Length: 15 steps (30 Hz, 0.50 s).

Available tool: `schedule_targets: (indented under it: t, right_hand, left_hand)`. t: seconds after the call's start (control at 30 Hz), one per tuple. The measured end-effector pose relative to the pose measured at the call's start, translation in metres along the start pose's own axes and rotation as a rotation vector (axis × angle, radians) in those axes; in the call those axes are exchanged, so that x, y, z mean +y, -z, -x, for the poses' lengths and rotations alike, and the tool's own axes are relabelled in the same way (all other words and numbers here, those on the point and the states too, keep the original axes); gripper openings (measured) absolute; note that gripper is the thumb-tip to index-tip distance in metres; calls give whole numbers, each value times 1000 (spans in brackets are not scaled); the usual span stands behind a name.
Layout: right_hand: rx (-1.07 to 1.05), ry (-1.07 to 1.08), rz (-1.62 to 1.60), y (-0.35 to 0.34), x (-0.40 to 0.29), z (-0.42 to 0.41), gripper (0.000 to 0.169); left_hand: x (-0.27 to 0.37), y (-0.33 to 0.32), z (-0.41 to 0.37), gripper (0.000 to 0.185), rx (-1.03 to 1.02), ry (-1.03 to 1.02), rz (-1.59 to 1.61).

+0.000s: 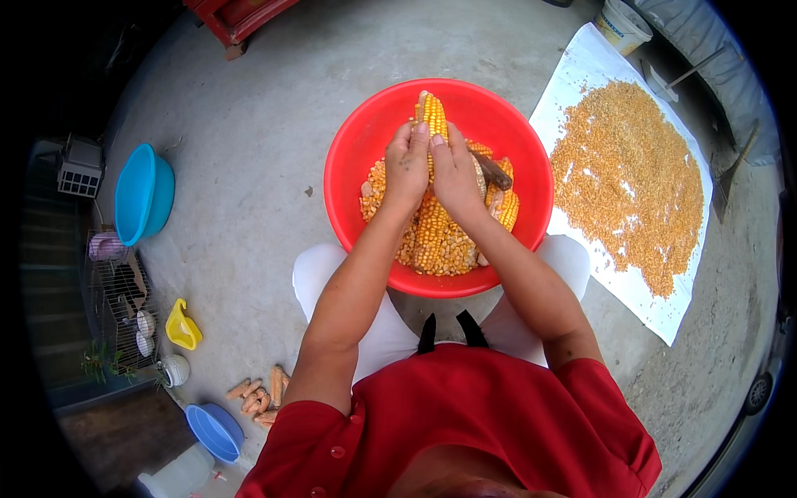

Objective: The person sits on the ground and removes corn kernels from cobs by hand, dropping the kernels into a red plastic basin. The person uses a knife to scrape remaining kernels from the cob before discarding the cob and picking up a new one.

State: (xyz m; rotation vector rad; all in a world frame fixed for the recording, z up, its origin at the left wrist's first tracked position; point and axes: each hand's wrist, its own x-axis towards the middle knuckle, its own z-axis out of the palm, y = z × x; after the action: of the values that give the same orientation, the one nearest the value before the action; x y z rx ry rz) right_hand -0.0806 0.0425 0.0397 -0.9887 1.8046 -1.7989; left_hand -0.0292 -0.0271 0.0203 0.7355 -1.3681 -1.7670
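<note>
Between both hands I hold a yellow corn cob (pixel 434 112), upper end pointing away from me, over a red plastic basin (pixel 358 134). My left hand (pixel 406 163) grips it from the left, thumb along the kernels. From the right, my right hand (pixel 456 171) closes on the same cob. Below them the basin holds loose corn kernels (pixel 453 249) and more whole ears, one of which is a corn ear (pixel 434 224) under my wrists. A dark brown stick-like piece (pixel 495 173) lies on the ears at the right. My hands hide part of the held cob.
On the right, a white sheet (pixel 669 320) bears spread kernels (pixel 629 180); a white bucket (pixel 622 28) stands behind it. Bare cobs (pixel 254 398) lie at lower left. Farther left are a turquoise basin (pixel 144 194), a yellow scoop (pixel 183 327) and a blue basin (pixel 216 431).
</note>
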Motion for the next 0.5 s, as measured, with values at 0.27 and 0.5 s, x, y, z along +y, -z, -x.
schedule_targets:
  t: [0.27, 0.5]
  right_hand:
    - [17, 12, 13, -2, 9, 1, 44]
    - [15, 28, -12, 1, 8, 0, 44]
  left_hand:
    - [-4, 1, -2, 33, 2, -92, -59]
    - [6, -1, 1, 33, 11, 6, 135]
